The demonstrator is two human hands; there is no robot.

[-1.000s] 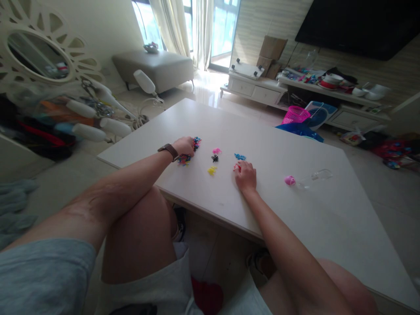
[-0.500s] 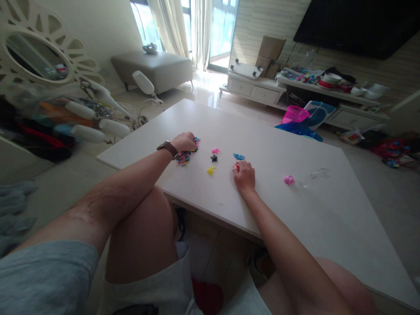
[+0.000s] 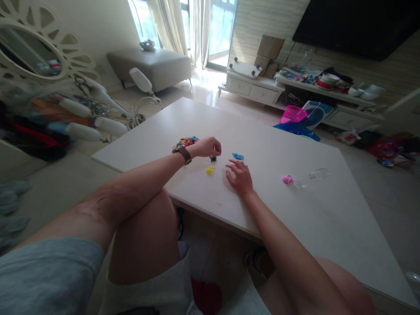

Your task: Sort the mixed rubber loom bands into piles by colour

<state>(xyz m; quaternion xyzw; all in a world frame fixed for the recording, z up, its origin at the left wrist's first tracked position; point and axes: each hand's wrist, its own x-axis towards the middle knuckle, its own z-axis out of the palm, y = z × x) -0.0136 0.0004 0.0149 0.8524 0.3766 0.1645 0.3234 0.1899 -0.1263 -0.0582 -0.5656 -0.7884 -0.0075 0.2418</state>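
My left hand (image 3: 209, 147), with a brown-strapped watch (image 3: 182, 153) on the wrist, is over the small black pieces (image 3: 213, 159). Its fingertips are pinched; anything between them is too small or hidden to make out. Behind that wrist lies a mixed heap of small colourful pieces (image 3: 187, 141), partly covered by the arm. Little yellow pieces (image 3: 210, 170) form a cluster nearer the table's front edge. My right hand (image 3: 241, 177) is open, fingers spread, just in front of a cluster of blue pieces (image 3: 238, 156). A bit of red shows by its fingers.
On the white table (image 3: 305, 223), a clear bottle (image 3: 308, 177) with a pink top (image 3: 288, 180) lies to the right. Beyond the table stand a pink basket (image 3: 293, 114) and a low TV cabinet (image 3: 252, 89). A lamp with white shades (image 3: 113, 127) is at the left.
My left hand has moved right from the mixed heap to above the black pieces, now hiding the pink cluster. My right hand has spread its fingers, which were curled before.
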